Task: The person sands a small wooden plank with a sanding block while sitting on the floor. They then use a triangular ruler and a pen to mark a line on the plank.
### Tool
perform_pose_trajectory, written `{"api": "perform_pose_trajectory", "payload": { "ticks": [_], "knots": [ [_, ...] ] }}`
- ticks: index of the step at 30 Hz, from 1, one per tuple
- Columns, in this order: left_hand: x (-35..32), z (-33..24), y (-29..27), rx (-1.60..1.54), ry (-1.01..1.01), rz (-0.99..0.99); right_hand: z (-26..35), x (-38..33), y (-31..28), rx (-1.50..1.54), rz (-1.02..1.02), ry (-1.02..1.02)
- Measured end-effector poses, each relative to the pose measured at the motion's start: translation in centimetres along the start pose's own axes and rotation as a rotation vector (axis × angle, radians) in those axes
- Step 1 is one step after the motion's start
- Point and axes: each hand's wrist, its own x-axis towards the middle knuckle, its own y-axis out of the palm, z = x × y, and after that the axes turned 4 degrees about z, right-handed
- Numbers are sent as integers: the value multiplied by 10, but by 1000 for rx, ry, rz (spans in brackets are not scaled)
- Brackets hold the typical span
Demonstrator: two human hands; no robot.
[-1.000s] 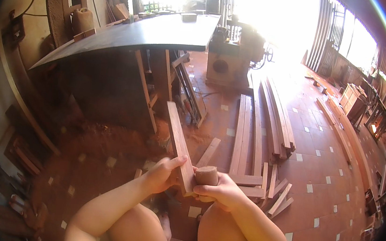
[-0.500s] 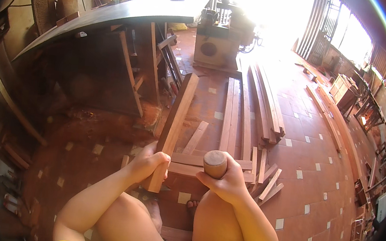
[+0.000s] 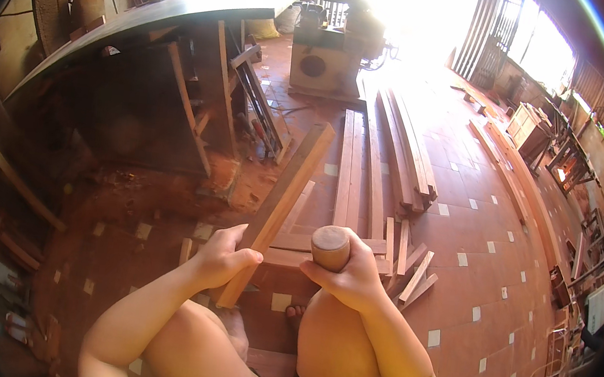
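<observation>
My left hand (image 3: pixel 225 258) holds a long squared wooden bar (image 3: pixel 287 202) near its lower end, the thumb lying across its upper face. The bar slants up and away to the right, and its near end hangs between my knees. In my right hand (image 3: pixel 353 281) is a thick round wooden handle (image 3: pixel 330 247), its blunt end facing up; whatever is at its lower end is hidden by my hand and thigh. Beyond both hands, crosswise wooden pieces (image 3: pixel 286 258) lie low over the floor. Another short wooden piece (image 3: pixel 298 209) is partly covered by the raised bar.
Long timbers (image 3: pixel 346 164) run away from me along the tiled floor (image 3: pixel 469 280), with short offcuts (image 3: pixel 418 278) beside their near ends. A large dark-sided table (image 3: pixel 143 17) stands at left, a machine (image 3: pixel 322 65) at the back. More long boards (image 3: pixel 517 174) lie at right.
The bar's far end has swung to the right, so it slants more. My left hand's grip has shifted, its fingers less wrapped round the bar. The whole view has moved slightly.
</observation>
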Motion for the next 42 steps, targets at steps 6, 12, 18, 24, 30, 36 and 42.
{"api": "perform_pose_trajectory", "payload": {
  "ticks": [6,12,18,24,30,36,42],
  "knots": [
    [-1,17,-2,239,64,-96,-1,1,0,-11,9,-12],
    [-1,-11,6,324,18,-97,-5,0,-7,-9,-5,-35],
    [-1,0,7,481,105,-175,-2,-2,-7,14,-16,-39],
    [-4,8,0,613,73,-250,1,0,1,55,-18,-20],
    [14,18,3,599,81,-331,-11,0,-8,111,-34,-51],
    [9,23,-8,415,-4,-374,-19,14,-3,88,-73,-185],
    [11,14,5,652,-168,-251,-27,0,-8,184,-79,-154]
  ]
}}
